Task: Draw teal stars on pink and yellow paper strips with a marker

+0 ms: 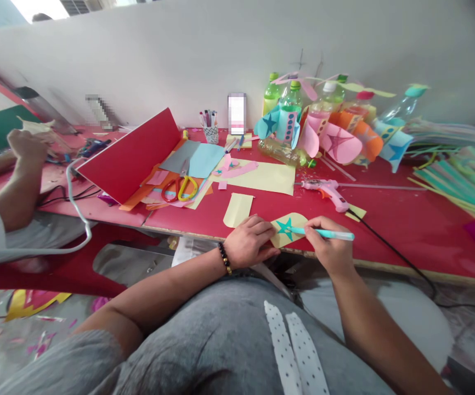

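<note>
A turquoise marker (332,234) is pinched in my right hand (331,247). Its tip rests on a teal star (284,229) on a rounded yellow paper piece (296,222) at the table's front edge. My left hand (250,241), with a beaded bracelet at the wrist, grips that piece by its left side, with the fingertips on top. Just beyond my left hand lies another yellow paper piece (238,210). Behind my right hand, a pink glue gun (328,193) lies on the red table, its black cord running right.
Scissors (182,186) lie on coloured paper beside a leaning red board (133,156). Behind stand a pen cup (211,133), a phone (237,113) and several decorated bottles (290,101). Coloured strips (463,178) pile up right. Another person's hand (27,145) is at left.
</note>
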A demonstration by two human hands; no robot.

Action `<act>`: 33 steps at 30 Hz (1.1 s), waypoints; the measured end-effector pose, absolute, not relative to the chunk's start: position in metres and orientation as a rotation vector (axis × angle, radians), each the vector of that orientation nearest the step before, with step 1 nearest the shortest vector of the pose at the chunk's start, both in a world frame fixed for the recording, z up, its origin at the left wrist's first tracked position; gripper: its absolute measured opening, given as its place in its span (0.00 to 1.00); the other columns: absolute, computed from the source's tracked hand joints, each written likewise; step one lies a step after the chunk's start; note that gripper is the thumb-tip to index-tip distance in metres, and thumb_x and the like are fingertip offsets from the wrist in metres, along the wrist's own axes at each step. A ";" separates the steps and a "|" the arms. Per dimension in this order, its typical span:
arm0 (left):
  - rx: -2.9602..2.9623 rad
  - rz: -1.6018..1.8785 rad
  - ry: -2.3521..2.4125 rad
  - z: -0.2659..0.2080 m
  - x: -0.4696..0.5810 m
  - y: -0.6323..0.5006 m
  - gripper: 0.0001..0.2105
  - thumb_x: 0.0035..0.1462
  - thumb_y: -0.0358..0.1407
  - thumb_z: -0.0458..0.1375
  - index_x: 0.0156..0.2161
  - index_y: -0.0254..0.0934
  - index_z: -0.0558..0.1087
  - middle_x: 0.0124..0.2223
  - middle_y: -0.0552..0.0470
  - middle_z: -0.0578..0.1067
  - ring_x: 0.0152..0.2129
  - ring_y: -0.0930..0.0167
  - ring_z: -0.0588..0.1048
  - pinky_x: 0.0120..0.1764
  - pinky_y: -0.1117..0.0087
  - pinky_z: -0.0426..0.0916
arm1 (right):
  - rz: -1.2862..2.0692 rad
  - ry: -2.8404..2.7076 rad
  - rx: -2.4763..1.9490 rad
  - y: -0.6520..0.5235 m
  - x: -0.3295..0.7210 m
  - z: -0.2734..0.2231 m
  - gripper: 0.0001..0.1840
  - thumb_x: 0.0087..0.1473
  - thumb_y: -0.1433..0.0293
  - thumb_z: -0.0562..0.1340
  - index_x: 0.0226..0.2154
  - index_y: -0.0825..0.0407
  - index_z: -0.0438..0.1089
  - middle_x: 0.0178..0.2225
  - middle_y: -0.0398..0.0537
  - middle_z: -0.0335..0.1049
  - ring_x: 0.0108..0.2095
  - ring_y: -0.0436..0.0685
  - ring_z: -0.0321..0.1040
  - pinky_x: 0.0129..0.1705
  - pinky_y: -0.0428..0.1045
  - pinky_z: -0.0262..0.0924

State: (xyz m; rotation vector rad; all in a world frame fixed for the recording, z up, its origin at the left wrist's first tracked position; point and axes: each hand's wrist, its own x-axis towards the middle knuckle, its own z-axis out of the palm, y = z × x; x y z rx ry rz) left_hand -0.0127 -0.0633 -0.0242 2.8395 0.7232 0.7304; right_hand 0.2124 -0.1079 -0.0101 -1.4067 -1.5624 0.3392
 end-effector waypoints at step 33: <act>2.846 0.720 0.728 -0.024 -0.013 -0.064 0.22 0.63 0.49 0.53 0.50 0.31 0.72 0.49 0.43 0.74 0.45 0.62 0.68 0.53 0.58 0.65 | 0.357 -1.556 -1.413 -0.109 0.211 -0.009 0.07 0.52 0.68 0.61 0.25 0.51 0.69 0.19 0.39 0.66 0.20 0.49 0.60 0.24 0.45 0.54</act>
